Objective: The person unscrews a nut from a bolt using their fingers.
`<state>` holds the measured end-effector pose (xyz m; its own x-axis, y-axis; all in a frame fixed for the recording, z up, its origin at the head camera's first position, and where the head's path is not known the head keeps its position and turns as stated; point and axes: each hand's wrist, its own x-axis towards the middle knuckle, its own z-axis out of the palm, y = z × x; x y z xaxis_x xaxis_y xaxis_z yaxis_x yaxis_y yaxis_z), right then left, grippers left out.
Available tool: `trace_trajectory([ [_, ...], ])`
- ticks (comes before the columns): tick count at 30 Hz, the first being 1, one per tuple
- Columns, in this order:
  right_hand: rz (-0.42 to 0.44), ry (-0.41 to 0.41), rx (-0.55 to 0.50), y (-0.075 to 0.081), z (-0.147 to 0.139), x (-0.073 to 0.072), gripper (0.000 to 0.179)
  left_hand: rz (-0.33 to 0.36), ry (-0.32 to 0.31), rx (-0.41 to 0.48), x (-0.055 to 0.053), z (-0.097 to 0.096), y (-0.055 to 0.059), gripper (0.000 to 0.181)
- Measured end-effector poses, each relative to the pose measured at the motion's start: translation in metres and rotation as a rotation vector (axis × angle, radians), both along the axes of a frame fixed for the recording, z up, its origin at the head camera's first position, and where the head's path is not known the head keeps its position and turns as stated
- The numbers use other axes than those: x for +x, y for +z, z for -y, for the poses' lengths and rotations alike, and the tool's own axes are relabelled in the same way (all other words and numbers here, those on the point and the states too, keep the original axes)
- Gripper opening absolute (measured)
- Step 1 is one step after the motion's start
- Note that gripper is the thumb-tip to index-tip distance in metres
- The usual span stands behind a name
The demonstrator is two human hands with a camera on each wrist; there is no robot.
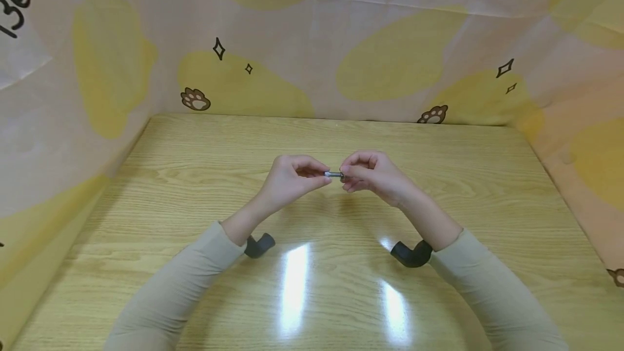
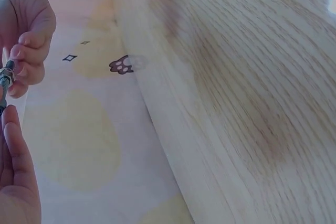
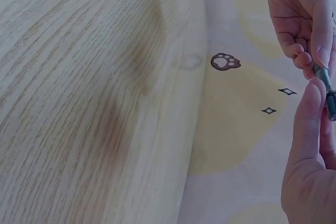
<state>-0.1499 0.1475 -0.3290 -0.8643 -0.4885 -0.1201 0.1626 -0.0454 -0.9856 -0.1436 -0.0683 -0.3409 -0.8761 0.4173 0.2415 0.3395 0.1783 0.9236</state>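
A small metal bolt (image 1: 333,174) is held level above the table, between both hands. My left hand (image 1: 292,177) pinches its left end between thumb and fingers. On the bolt's right part sits a nut (image 1: 342,176), which my right hand (image 1: 372,175) pinches with its fingertips. In the left wrist view, the threaded tip sticks out beyond the nut (image 2: 7,73), close to the fingers of the right hand (image 2: 34,35). The right wrist view shows the bolt (image 3: 323,76) at its right edge, partly hidden behind a right fingertip.
A light wood-grain table (image 1: 195,177) lies under the hands, with bright reflections near the front. Printed cloth (image 1: 317,58) with yellow patches and paw prints stands along the back and both sides. Black curved pieces (image 1: 411,254) show at both wrists, beside the sleeves.
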Motion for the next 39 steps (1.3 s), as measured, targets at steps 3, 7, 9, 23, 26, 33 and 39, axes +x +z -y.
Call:
trace_trajectory([
  [3, -0.01, -0.001, 0.007, -0.0004, -0.0005, -0.0002, 0.016, 0.003, 0.0, 0.005, 0.0003, 0.0009, 0.0001, 0.013],
  [7, -0.031, -0.012, 0.023, -0.0003, -0.0008, 0.0005, 0.021, 0.007, 0.006, 0.007, 0.0008, 0.0014, 0.0005, 0.012],
  [9, -0.029, -0.016, 0.03, -0.0005, -0.0008, 0.0008, 0.023, 0.004, 0.009, 0.006, 0.0007, 0.0014, 0.0004, 0.012],
  [23, -0.02, -0.048, 0.007, -0.0029, 0.0019, 0.0015, 0.015, -0.008, 0.005, 0.01, 0.0007, 0.0001, 0.002, 0.012],
  [26, -0.055, -0.051, 0.021, -0.0023, 0.0015, 0.0021, 0.018, -0.017, 0.007, 0.008, 0.0005, 0.0008, 0.0006, 0.012],
  [33, -0.031, -0.06, 0.009, -0.0018, 0.0016, 0.0032, 0.01, -0.009, 0.011, 0.015, 0.0011, 0.0018, 0.0002, 0.013],
  [39, -0.002, -0.022, 0.042, -0.0042, 0.0003, 0.0029, 0.009, -0.009, 0.016, 0.018, 0.001, 0.0021, 0.0003, 0.012],
])
